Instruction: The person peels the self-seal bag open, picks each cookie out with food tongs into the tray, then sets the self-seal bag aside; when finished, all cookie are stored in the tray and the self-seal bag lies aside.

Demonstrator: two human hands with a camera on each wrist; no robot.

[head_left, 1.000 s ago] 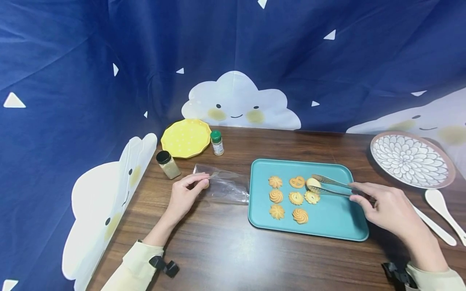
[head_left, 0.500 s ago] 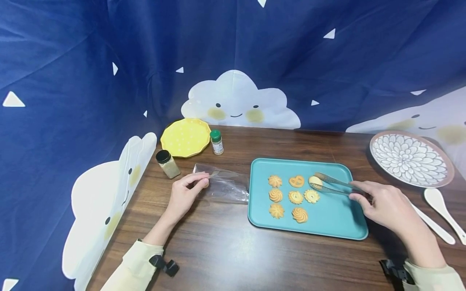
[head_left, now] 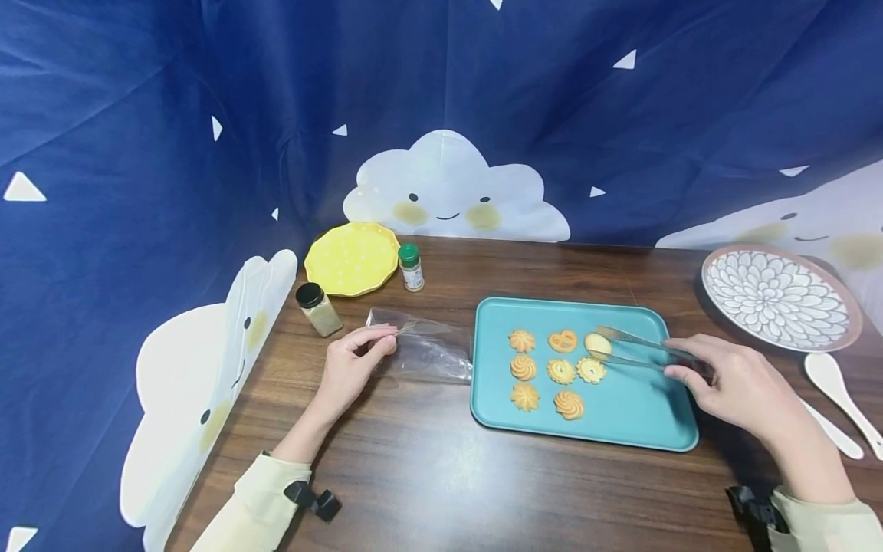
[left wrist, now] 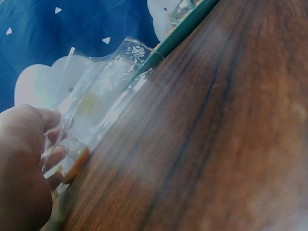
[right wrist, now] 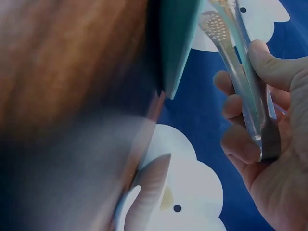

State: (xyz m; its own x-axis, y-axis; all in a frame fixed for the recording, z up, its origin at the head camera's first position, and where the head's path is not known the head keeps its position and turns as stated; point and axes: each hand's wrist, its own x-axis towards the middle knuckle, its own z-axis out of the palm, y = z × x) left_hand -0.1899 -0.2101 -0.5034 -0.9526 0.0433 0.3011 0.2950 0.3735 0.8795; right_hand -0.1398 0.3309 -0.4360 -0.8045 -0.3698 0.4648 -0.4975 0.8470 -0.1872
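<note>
My left hand (head_left: 356,369) pinches the edge of a clear plastic bag (head_left: 436,359), which lies flat on the table and reaches the tray's left side. In the left wrist view the bag (left wrist: 103,86) stretches away from the fingers. My right hand (head_left: 738,387) holds metal tongs (head_left: 631,360) over the teal tray (head_left: 635,414). The tong tips lie at either side of a plain round cookie (head_left: 597,343); whether they grip it is hard to tell. Several other cookies, including a pretzel-shaped one (head_left: 562,341), lie left of and below it. The right wrist view shows the tongs' perforated ends (right wrist: 215,26).
A yellow plate (head_left: 352,259), a green-capped shaker (head_left: 411,268) and a black-lidded jar (head_left: 320,310) stand at the back left. To the right are a flower-patterned plate (head_left: 779,299), a white spoon (head_left: 838,391) and another white handle (head_left: 836,431).
The round cookie and the tong tips around it have shifted slightly right and away from the cookie below. My left hand and the bag have stayed put.
</note>
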